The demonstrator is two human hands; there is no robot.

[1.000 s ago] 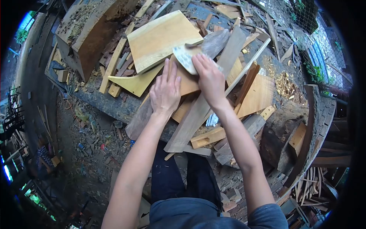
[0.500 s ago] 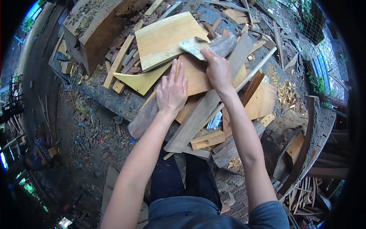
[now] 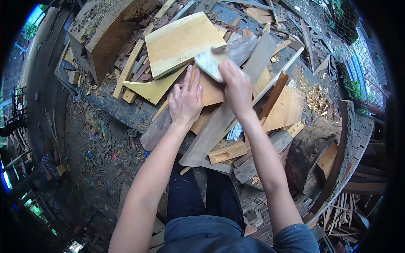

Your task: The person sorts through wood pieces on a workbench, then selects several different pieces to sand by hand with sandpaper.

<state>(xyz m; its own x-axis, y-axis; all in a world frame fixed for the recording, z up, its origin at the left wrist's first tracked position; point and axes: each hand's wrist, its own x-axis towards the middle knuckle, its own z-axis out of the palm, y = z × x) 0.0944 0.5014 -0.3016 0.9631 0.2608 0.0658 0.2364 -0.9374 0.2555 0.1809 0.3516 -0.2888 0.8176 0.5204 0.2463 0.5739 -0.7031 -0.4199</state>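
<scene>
My left hand lies flat with its fingers stretched out on a reddish-brown board. In my right hand, fingers closed, is a pale printed sheet that looks like sandpaper; it is blurred and lies over the far part of the brown board. Just beyond both hands rests a thick, light-coloured board, tilted on the pile. A yellow board with a curved edge sticks out left of my left fingers. Under my right forearm runs a long grey plank.
A mortised wood block lies near my legs. At the back left stands a big timber block; a rough log is on the right beside wood shavings. A person is far left. Wire fencing borders the back right.
My right hand and the sheet have moved toward me and slightly left over the brown board, and now blur. My left hand keeps its place on the board; the whole view has shifted a little.
</scene>
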